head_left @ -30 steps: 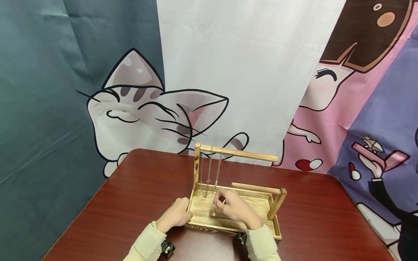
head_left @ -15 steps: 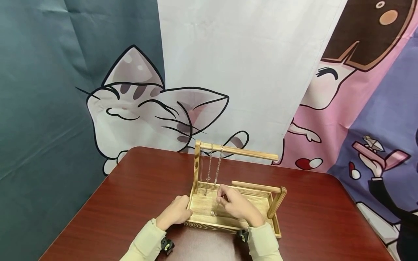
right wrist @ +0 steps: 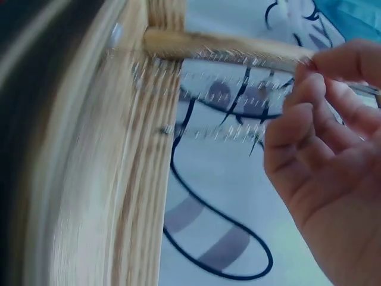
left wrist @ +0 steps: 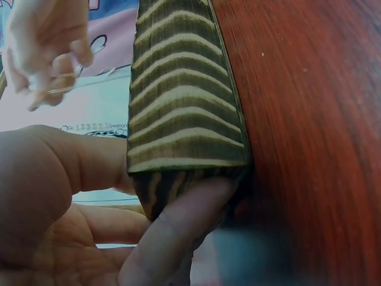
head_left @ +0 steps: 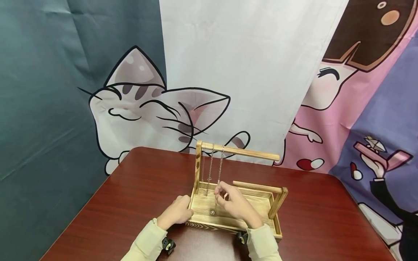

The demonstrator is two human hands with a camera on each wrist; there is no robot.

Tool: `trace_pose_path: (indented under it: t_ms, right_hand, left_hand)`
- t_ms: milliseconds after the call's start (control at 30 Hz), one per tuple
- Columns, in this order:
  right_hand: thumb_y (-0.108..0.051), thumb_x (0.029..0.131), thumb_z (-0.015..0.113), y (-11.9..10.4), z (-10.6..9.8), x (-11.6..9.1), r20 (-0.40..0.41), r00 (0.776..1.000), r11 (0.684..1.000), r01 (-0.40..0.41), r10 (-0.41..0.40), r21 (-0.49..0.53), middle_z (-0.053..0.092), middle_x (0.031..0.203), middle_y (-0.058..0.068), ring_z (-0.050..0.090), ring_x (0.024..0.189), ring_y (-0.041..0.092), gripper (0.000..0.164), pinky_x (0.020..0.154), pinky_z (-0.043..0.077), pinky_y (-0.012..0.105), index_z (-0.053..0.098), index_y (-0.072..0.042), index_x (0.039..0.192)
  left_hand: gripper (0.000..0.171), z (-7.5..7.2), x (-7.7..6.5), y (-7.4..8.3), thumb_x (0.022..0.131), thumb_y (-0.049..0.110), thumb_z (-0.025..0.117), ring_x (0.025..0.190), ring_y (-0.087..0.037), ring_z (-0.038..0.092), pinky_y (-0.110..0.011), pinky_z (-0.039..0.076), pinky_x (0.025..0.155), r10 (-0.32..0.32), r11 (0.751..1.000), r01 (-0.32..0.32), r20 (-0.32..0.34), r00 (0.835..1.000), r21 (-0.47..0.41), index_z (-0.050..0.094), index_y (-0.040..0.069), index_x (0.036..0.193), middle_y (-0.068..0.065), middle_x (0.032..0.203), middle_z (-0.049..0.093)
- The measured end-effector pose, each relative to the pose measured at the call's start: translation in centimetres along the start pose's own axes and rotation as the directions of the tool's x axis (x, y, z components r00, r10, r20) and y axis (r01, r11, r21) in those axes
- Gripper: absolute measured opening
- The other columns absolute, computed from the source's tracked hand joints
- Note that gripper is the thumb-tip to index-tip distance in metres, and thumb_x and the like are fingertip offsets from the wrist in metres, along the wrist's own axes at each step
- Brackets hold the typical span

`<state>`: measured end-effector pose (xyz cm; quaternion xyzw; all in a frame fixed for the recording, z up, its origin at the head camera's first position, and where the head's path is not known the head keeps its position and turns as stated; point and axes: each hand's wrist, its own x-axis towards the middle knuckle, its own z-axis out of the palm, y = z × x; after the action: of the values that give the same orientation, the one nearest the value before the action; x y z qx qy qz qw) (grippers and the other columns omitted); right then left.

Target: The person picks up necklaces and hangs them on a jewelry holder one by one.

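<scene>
A wooden jewelry stand [head_left: 209,227], a shallow tray with an upper and a lower bar, sits on the table. My left hand [head_left: 176,211] grips its left end; in the left wrist view the thumb and fingers are around the striped tray wall [left wrist: 184,101]. My right hand [head_left: 236,206] pinches a silver necklace [head_left: 220,166] that hangs from the upper bar [head_left: 251,153]. Below the fingers its small round pendant [head_left: 212,212] is over the tray floor. To the left hang another chain necklace [head_left: 210,166] and a very thin one [head_left: 203,165].
The lower bar [head_left: 256,186] runs along the stand's right half, with a slanted right post [head_left: 278,204]. Around the stand spreads the reddish-brown table [head_left: 143,181]. A cartoon-printed cloth [head_left: 261,72] hangs behind it.
The right hand's fingertips have risen a little along the necklace, and the pendant now shows more plainly below them. My left hand keeps its place on the stand.
</scene>
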<state>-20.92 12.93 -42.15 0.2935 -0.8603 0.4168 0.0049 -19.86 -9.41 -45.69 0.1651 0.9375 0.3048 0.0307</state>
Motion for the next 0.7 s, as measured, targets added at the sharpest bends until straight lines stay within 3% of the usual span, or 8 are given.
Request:
trace_pose_path:
  t_ms: [200,533,700]
  right_hand:
    - [-0.005,0.086,0.057,-0.8,0.0,0.1,-0.077,0.994,0.996,0.082,-0.079,0.038,0.058,0.08,-0.002,0.054,0.074,0.011,0.016,0.062,0.048,0.027,0.054,-0.02,0.09]
    - [0.003,0.081,0.06,-2.5,-1.3,-0.1,-0.172,0.95,0.961,0.238,-0.26,-0.14,0.056,0.082,-0.003,0.052,0.07,0.005,0.019,0.06,0.047,0.02,0.055,-0.015,0.088]
    - [0.001,0.082,0.059,-2.8,-1.8,-0.2,-0.203,0.943,0.962,0.244,-0.265,-0.12,0.057,0.082,0.003,0.053,0.072,0.004,0.014,0.061,0.049,0.023,0.055,-0.012,0.088]
  left_hand:
    - [0.015,0.0,0.1,0.1,0.068,0.005,0.055,0.05,-0.015,0.041,-0.028,0.036,0.045,-0.007,1.0,0.008,0.006,1.0,-0.014,0.044,0.011,0.06,0.0,0.057,0.039]
    - [0.017,-0.1,0.1,0.0,0.067,0.004,0.056,0.048,-0.012,0.039,-0.027,0.035,0.043,0.014,1.0,-0.014,-0.001,1.0,-0.009,0.044,0.012,0.059,0.003,0.055,0.037]
    - [0.016,0.1,0.1,-0.1,0.067,0.004,0.056,0.047,-0.012,0.039,-0.026,0.035,0.043,0.023,1.0,-0.023,-0.006,1.0,-0.015,0.045,0.011,0.059,0.003,0.054,0.039]
